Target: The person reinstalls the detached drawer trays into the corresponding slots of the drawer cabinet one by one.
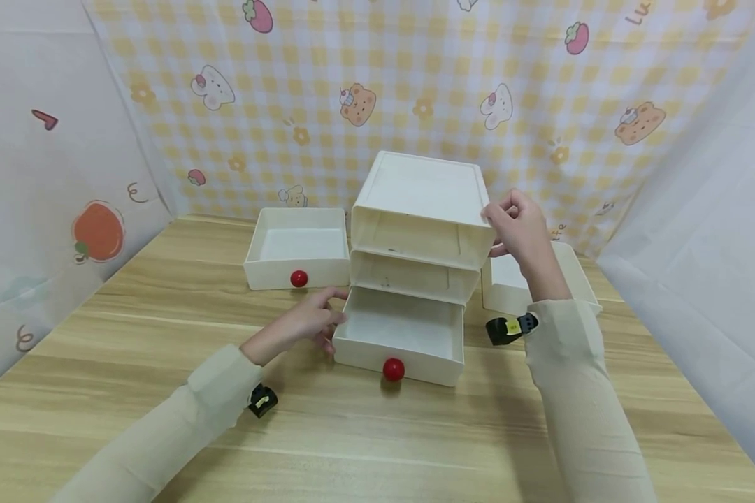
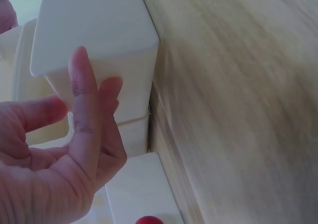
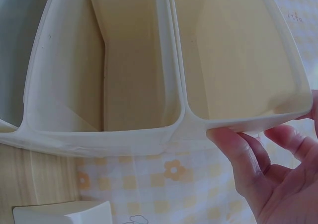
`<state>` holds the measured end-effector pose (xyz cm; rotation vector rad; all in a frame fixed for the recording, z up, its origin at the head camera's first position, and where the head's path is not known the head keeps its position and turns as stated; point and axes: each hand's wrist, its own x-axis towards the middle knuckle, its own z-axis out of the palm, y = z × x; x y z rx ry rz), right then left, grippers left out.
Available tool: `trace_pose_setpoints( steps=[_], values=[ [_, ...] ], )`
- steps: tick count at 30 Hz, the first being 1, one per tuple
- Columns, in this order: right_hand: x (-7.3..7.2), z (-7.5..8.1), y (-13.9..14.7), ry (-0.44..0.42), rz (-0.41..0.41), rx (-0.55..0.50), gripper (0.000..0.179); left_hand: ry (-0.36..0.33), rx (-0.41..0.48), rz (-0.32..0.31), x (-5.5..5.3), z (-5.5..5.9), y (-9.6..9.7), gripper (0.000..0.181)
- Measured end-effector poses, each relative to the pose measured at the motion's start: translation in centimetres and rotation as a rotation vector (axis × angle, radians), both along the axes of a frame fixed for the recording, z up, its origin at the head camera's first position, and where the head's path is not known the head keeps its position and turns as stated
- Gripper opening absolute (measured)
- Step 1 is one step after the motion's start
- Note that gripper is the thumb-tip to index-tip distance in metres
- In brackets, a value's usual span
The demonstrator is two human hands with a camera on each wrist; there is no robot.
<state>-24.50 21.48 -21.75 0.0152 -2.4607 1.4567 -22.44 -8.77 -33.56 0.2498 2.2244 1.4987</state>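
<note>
A white three-tier cabinet [image 1: 424,185] stands in the middle of the table, its two upper slots hollow. Its bottom drawer [image 1: 395,328], with a red round knob [image 1: 393,369], sticks out toward me. My left hand [image 1: 305,323] holds this drawer near its front left corner, thumb at the rim and fingertips on the outer side, as the left wrist view shows. My right hand [image 1: 516,227] pinches the front right edge of the top tier [image 3: 238,122], with the thumb against the side wall.
Another white drawer [image 1: 297,274] with a red knob [image 1: 298,279] sits left of the cabinet. A further white drawer [image 1: 509,297] lies to the right, partly behind my right forearm. Behind stands a yellow checked curtain [image 1: 415,77]; white cloth hangs at both sides.
</note>
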Motion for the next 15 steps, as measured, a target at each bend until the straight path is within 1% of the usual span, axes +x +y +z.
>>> trace_pose_setpoints(
  steps=[6, 10, 15],
  values=[
    [0.0, 0.1, -0.1, -0.001, 0.003, 0.003, 0.019, 0.029, -0.004, -0.014, 0.3, -0.1, -0.2, 0.052],
    [0.0, 0.1, -0.2, -0.003, 0.000, 0.001, 0.019, 0.084, -0.050, -0.023, 0.6, -0.2, -0.4, 0.051],
    [0.1, 0.0, -0.1, 0.002, -0.002, 0.004, 0.019, 0.149, -0.115, -0.040, 1.1, 0.2, -0.5, 0.050]
  ],
)
